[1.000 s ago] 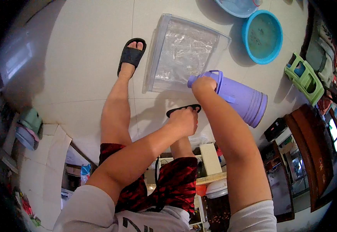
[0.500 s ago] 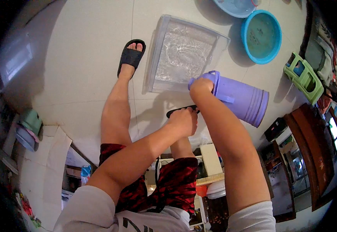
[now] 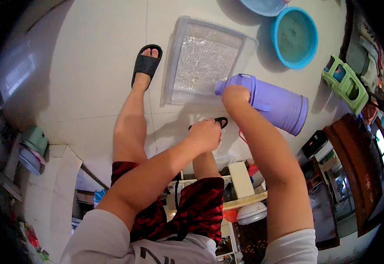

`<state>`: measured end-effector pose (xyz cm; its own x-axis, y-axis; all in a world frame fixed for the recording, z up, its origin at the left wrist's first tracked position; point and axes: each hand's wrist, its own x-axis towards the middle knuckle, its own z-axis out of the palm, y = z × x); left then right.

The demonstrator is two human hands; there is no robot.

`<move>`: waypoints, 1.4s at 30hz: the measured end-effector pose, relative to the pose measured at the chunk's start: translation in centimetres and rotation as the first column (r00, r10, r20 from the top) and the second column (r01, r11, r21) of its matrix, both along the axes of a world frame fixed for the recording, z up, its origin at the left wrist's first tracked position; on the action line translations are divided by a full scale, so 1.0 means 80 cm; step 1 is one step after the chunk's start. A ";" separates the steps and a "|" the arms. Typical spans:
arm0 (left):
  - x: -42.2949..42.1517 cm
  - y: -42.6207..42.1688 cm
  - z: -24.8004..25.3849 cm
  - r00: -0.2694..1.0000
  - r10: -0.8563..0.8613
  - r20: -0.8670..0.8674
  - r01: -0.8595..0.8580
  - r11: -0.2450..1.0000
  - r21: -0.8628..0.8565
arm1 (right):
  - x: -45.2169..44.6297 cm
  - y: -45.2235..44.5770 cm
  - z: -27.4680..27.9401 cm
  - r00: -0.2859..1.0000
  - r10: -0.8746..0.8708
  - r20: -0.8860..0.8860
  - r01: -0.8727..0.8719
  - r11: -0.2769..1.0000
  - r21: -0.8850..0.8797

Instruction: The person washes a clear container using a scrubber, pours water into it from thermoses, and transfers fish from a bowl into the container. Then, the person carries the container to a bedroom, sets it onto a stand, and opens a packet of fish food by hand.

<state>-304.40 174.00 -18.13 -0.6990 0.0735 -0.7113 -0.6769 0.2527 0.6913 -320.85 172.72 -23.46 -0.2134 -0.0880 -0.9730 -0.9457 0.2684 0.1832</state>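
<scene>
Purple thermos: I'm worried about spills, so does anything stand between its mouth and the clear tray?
Nothing visible does. The right hand holds the thermos tilted, its mouth at the tray's near side. The left hand, nearer the body, and the blue basin are both out of the way.

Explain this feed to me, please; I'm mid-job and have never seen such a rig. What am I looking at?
There is no machine: these are a person's bare hands, seen from one camera worn on the head, looking forward and down. The right hand holds a purple flask, tilted with its mouth towards a clear tray on the floor. The tray's bottom looks rippled, like water. The left hand is by the right leg; whether it holds anything is hidden. A turquoise basin holding liquid stands beyond the flask.
</scene>
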 end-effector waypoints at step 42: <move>-0.332 0.396 0.132 0.322 -0.703 -0.634 0.516 0.692 -0.505 | -0.204 0.721 -0.045 -0.391 -0.603 0.696 0.671 -0.704 -0.233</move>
<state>-330.93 205.71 -7.60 -0.7516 0.6596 -0.0100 0.4614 0.5364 0.7066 -337.13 230.43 -27.03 -0.5888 -0.1747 -0.7892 0.6652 0.4499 -0.5959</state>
